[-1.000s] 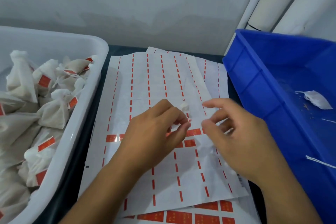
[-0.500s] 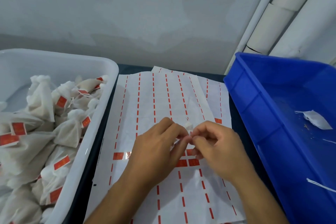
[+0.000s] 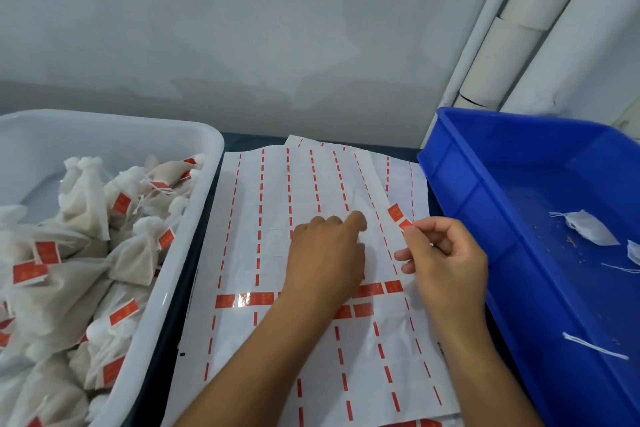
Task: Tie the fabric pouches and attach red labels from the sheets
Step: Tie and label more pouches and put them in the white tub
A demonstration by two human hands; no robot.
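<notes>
Pretty boxed in here: the white tub (image 3: 194,218) full of tied pouches (image 3: 83,253) walls off 9 o'clock, and the blue bin (image 3: 460,204) blocks 3 o'clock. Between them the label sheets (image 3: 311,184) lie flat, so hands can slide toward 12 o'clock until the wall (image 3: 242,45). 6 o'clock is open apart from the forearms.

Left hand (image 3: 325,253) flat, palm down, right hand (image 3: 446,253) pinching
</notes>
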